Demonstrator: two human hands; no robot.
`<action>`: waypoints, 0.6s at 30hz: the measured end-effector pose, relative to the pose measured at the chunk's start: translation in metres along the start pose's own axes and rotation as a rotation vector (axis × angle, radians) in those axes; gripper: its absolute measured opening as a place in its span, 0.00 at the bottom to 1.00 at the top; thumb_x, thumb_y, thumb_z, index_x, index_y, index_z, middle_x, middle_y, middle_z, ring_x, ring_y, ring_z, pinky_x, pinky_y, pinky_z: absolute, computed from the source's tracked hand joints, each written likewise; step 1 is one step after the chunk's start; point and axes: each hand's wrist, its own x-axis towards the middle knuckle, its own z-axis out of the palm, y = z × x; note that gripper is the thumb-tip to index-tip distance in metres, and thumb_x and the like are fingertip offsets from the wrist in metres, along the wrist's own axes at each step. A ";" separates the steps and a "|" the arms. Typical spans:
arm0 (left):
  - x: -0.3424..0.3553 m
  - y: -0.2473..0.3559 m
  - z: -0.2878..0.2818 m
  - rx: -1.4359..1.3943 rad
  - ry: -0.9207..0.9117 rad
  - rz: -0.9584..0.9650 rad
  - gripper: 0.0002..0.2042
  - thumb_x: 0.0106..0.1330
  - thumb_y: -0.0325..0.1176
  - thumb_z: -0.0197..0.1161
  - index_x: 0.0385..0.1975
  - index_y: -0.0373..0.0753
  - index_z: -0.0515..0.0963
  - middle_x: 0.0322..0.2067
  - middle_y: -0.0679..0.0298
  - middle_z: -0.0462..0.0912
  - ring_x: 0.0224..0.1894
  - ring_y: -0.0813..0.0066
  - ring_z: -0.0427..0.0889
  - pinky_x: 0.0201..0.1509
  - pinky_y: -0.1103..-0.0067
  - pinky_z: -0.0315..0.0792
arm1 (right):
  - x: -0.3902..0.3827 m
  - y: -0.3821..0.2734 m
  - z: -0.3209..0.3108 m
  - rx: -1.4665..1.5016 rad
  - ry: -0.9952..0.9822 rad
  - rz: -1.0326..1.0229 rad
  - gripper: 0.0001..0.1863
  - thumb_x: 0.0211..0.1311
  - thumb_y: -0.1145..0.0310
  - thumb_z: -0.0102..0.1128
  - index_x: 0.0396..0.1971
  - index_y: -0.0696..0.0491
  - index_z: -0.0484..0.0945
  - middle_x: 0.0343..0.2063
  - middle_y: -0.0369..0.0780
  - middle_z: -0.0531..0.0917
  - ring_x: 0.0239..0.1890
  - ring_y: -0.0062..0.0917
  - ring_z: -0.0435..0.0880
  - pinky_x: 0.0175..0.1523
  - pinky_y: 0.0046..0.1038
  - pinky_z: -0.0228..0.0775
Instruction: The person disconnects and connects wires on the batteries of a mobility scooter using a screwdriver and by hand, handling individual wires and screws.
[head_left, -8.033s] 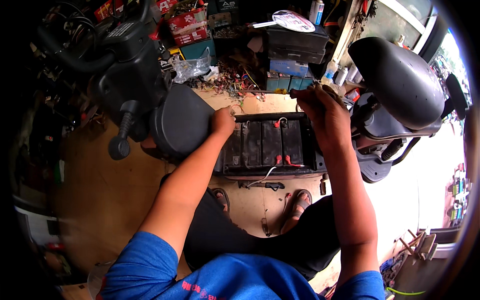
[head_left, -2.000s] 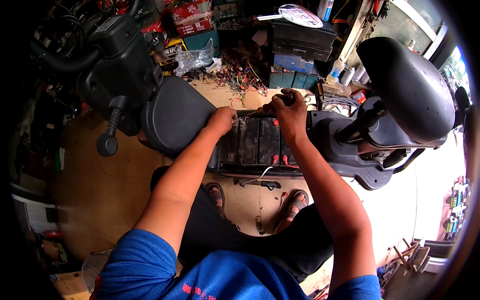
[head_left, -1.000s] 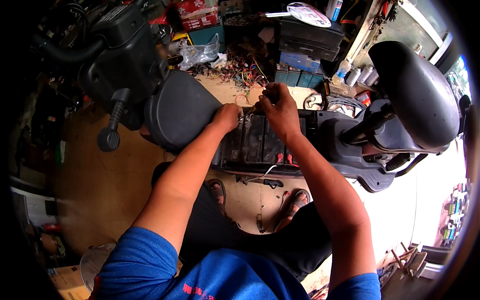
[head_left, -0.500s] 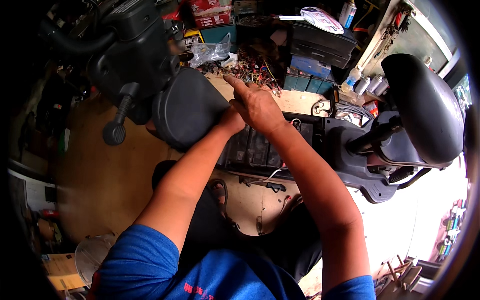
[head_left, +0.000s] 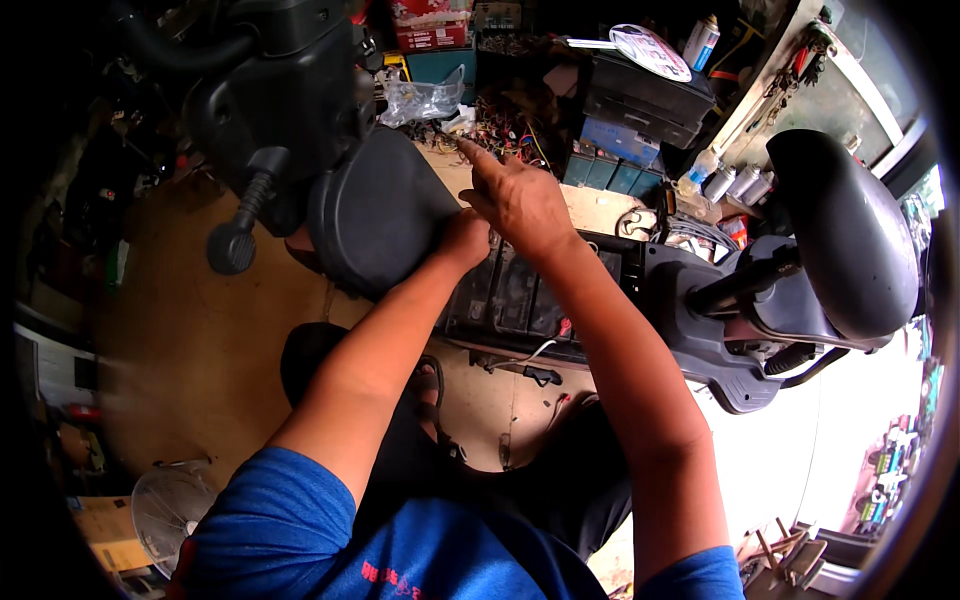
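Observation:
An electric scooter stands across in front of me, with its long open compartment (head_left: 630,262) showing dark battery blocks (head_left: 508,292) inside. My left hand (head_left: 466,242) is closed beside the edge of a rounded black seat or panel (head_left: 380,215). Its fingertips are hidden, so whatever they grip does not show. Just right of it and above the compartment is my right hand (head_left: 522,205). Its index finger stretches out to the far left, over the far side of the scooter; nothing shows in this hand. Below the batteries a white cable (head_left: 535,353) hangs over the near rim, close to a small red connector (head_left: 566,327).
A ribbed black footpeg or lever (head_left: 233,245) juts out at left. The black rear seat or backrest (head_left: 845,235) rises at right. Beyond the scooter lie tangled wires (head_left: 515,135), a clear plastic bag (head_left: 425,98) and stacked black cases (head_left: 645,95). A fan (head_left: 175,510) stands lower left.
The whole view has shifted slightly. Both hands keep nearly the same place beside the black panel, the right index finger still stretched out.

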 end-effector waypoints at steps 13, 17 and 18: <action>0.004 0.013 0.003 -0.138 0.089 -0.039 0.05 0.61 0.25 0.58 0.31 0.35 0.82 0.32 0.45 0.87 0.41 0.41 0.86 0.43 0.54 0.78 | 0.000 0.006 0.005 0.100 0.114 -0.022 0.37 0.66 0.63 0.68 0.75 0.45 0.68 0.37 0.54 0.87 0.42 0.52 0.86 0.47 0.49 0.79; -0.001 0.004 0.002 0.026 -0.034 0.035 0.05 0.62 0.26 0.60 0.32 0.34 0.82 0.35 0.44 0.87 0.43 0.40 0.86 0.45 0.54 0.78 | 0.000 0.007 -0.001 -0.127 -0.012 -0.009 0.39 0.65 0.64 0.68 0.75 0.51 0.66 0.36 0.52 0.87 0.39 0.47 0.88 0.46 0.44 0.81; 0.000 0.003 0.002 0.031 -0.063 0.017 0.05 0.62 0.26 0.60 0.32 0.34 0.83 0.35 0.44 0.87 0.43 0.40 0.86 0.45 0.53 0.78 | -0.001 0.005 -0.004 -0.202 -0.024 -0.024 0.40 0.65 0.64 0.68 0.76 0.53 0.65 0.36 0.51 0.87 0.37 0.45 0.89 0.45 0.41 0.82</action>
